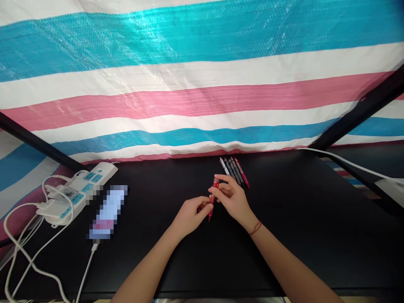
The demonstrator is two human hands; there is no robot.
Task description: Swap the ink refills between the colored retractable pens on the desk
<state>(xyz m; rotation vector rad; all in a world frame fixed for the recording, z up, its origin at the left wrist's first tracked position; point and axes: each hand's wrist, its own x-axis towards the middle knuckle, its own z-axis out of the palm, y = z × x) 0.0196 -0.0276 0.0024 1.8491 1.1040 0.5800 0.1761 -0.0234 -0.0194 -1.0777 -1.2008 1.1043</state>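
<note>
A red pen [211, 211] is held between my two hands over the black table, nearly upright with its pointed tip toward me. My left hand [193, 213] pinches its lower part between thumb and fingers. Higher up, my right hand [232, 197] grips the same pen, thumb on the barrel and index finger at the top end. A red cord circles my right wrist. Just beyond my right hand lies a row of several pens [234, 170], one white at the left, dark ones in the middle and a red one at the right.
On the left lie a white power strip [109, 170] with plugs and tangled white cables [34, 265], and a phone [109, 212] on a charging cable. A striped tarp [189, 101] hangs behind the black table [299, 219]. Dark slanted bars stand at both sides.
</note>
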